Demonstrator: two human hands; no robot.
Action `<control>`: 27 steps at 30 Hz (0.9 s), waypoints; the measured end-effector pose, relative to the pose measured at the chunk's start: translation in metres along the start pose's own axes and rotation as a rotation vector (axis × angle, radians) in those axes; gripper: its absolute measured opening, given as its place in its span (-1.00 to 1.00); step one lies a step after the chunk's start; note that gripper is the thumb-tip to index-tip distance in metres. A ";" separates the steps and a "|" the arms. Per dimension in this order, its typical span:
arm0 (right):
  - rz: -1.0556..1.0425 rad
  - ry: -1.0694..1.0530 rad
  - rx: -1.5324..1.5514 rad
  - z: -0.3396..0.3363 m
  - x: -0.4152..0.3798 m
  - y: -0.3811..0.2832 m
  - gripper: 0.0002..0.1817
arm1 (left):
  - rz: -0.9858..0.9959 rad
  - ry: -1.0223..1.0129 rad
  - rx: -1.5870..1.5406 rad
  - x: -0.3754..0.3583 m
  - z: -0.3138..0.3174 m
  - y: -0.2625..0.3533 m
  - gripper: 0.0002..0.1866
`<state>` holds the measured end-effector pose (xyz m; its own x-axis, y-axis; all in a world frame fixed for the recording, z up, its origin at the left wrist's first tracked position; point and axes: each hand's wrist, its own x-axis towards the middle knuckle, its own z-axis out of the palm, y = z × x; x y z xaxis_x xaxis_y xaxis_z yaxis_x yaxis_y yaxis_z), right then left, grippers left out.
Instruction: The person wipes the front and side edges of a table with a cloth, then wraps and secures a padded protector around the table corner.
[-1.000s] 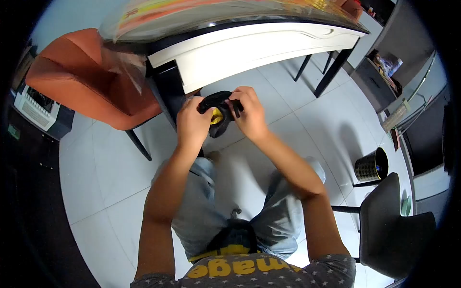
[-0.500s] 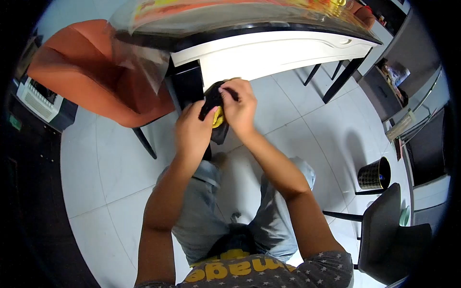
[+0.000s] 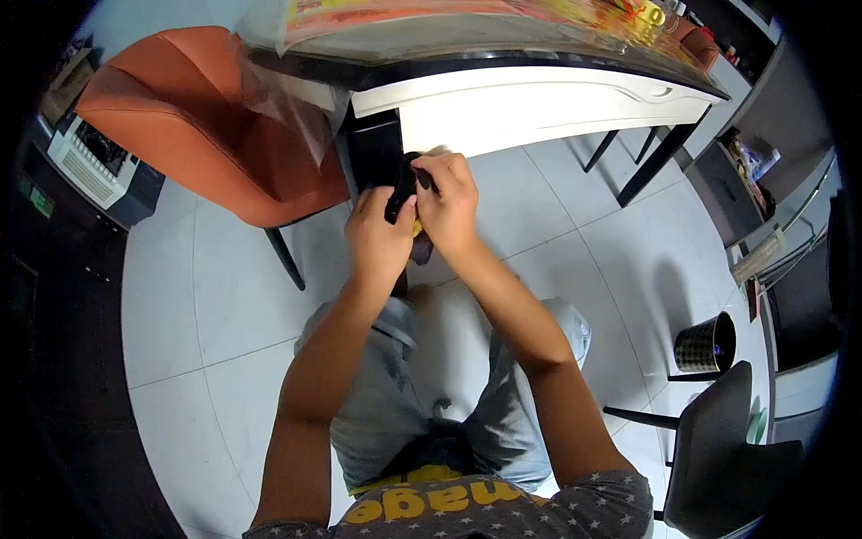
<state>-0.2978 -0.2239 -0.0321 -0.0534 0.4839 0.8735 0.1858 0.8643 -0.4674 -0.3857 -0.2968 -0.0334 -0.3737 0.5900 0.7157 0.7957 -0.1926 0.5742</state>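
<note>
Left hand: the left hand [image 3: 379, 238] has its fingers curled tight around the bottom part of a small black thing [image 3: 401, 184].
Right hand: the right hand [image 3: 446, 202] has its fingers [image 3: 429, 171] bent and pinched on the top of the black thing, right next to the left fingers. The two hands touch each other.
Black thing: it is dark and soft looking, with a bit of yellow [image 3: 416, 226] peeking out between the hands. Most of it is hidden by the fingers, so its full shape cannot be told.
Where it is: it is up in the air between both hands, over the floor [image 3: 206, 296], just below the table edge [image 3: 539, 103].
Edges: the white table edge is just past the fingertips. A black table leg [image 3: 373, 157] is right behind the left fingers.
Room to move: an orange chair [image 3: 206, 126] is near on the left-hand side. On the right-hand side the floor is wide and bare. A dark bin [image 3: 705, 343] and a grey chair [image 3: 727, 449] are well apart from the hands. The knees [image 3: 395, 323] are below the hands.
</note>
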 end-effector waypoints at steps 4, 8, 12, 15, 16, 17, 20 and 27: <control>-0.123 -0.007 -0.094 -0.008 0.012 0.008 -0.61 | -0.009 -0.013 -0.017 0.008 0.004 0.006 -0.73; -0.056 0.165 -0.092 -0.018 0.012 0.039 -0.71 | 0.081 -0.043 -0.021 0.019 0.027 0.012 -0.70; 0.038 0.198 -0.084 -0.032 -0.006 0.073 -0.85 | 0.078 -0.207 0.024 0.009 0.056 0.018 -0.75; 0.190 0.005 -0.146 -0.038 -0.026 0.096 -0.88 | -0.027 -0.391 0.101 0.002 0.075 0.006 -0.75; 0.190 -0.054 -0.176 -0.038 -0.038 0.103 -0.85 | -0.086 -0.501 0.163 0.003 0.078 0.003 -0.74; 0.161 -0.077 -0.221 -0.037 -0.047 0.111 -0.86 | -0.079 -0.496 0.162 0.002 0.080 0.002 -0.74; 0.226 -0.117 -0.245 -0.046 -0.045 0.105 -0.85 | -0.133 -0.494 0.158 -0.001 0.079 0.000 -0.71; 0.628 -0.233 0.057 -0.123 0.002 0.058 -0.77 | -0.231 -0.690 -0.354 0.007 0.090 -0.015 -0.72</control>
<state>-0.1663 -0.1896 -0.0403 -0.1642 0.9086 0.3841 0.1987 0.4118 -0.8893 -0.3578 -0.2195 -0.0727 -0.0400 0.9739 0.2236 0.4933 -0.1754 0.8520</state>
